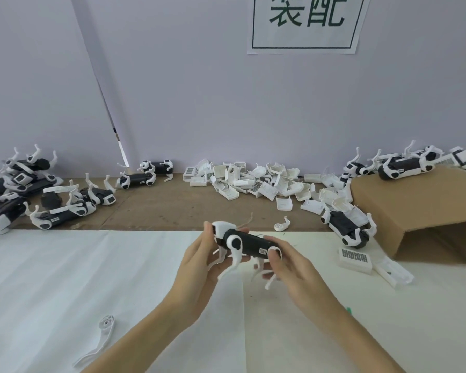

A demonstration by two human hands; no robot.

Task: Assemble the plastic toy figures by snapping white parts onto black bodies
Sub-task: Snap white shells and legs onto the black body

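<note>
Sign [306,22] reading "装配" hangs above hands holding labelled toy figure [246,244].

Both hands [199,254] [288,262] raised, fingers curled

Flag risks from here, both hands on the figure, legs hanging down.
1. Thin white legs dangle between the left hand and right hand gripping the toy figure; a squeeze could bend or unseat one.
2. The loose leg near the front edge of the white sheet lies by the left forearm; a sweep might knock it off.
</note>
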